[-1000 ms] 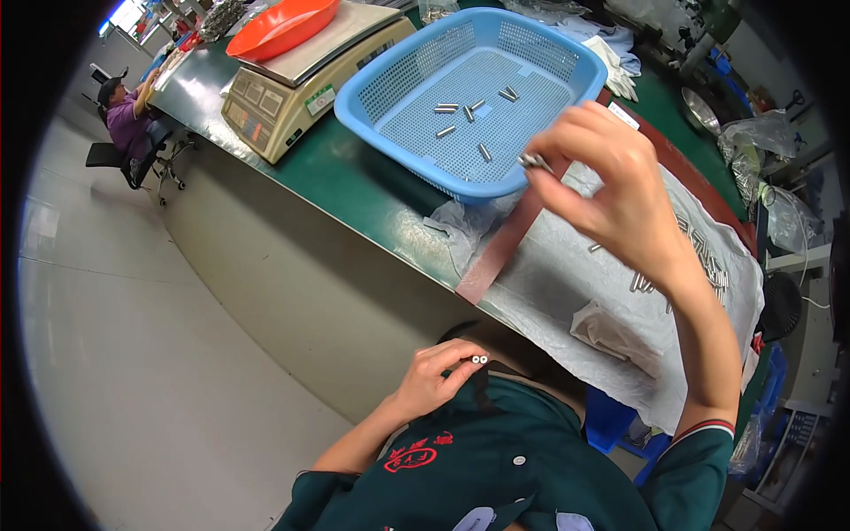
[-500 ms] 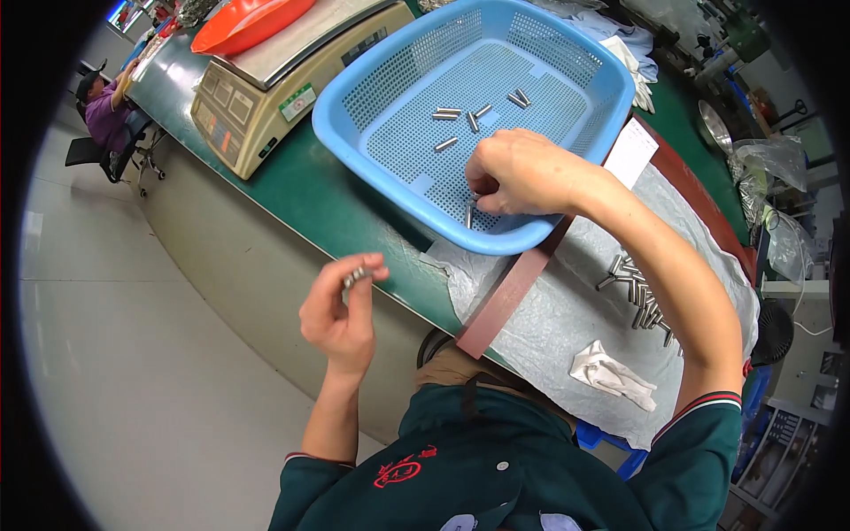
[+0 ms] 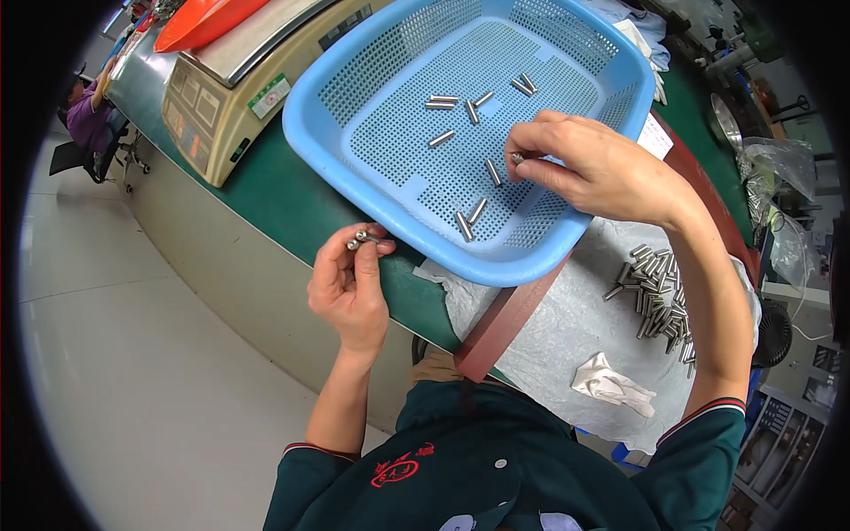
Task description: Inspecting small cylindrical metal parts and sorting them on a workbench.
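Observation:
A blue perforated plastic basket (image 3: 376, 208) lies in front of me with several short, shiny metal pins (image 3: 441, 138) scattered over its floor. Over the basket's right side, my right hand (image 3: 593, 164) is closed in a pinch on a metal pin (image 3: 517, 158), most of it hidden by the fingers. Outside the basket's near left rim, my left hand (image 3: 347, 288) holds a few metal pins (image 3: 357, 239) between thumb and fingers, their round ends showing. To the right, under my right forearm, a pile of similar pins (image 3: 653, 288) rests on a grey sheet (image 3: 549, 341).
A beige scale (image 3: 199, 115) with an orange-red tray (image 3: 199, 22) stands left of the basket. A reddish-brown bar (image 3: 505, 327) runs beneath the basket's near edge. A white cloth (image 3: 611, 385) lies on the sheet. At far left, another person (image 3: 87, 119) sits by the green table.
My right hand has moved up and rightward from the basket's near corner, where pins now show. My left hand has risen closer to the rim. The whole view has shifted slightly.

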`<state>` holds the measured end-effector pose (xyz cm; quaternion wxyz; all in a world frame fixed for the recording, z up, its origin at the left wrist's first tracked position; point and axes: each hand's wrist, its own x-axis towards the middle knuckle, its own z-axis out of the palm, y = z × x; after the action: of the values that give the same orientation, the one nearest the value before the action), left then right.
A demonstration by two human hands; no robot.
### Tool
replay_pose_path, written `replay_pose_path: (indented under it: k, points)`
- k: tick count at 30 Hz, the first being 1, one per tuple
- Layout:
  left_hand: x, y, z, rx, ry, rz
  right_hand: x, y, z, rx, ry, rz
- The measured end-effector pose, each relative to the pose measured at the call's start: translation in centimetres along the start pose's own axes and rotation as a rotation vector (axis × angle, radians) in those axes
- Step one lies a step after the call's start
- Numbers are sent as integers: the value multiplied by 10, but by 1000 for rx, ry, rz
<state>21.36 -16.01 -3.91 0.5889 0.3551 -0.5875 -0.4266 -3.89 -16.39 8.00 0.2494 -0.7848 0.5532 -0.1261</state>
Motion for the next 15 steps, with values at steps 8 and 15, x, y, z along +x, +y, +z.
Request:
replay_pose_path:
  k: [8, 15]
  points:
    - [0, -6, 2, 66, 1, 10, 7, -2, 6, -40, -206, 37]
    - [-2, -6, 1, 145, -4, 9, 6, 6, 5, 118, -212, -20]
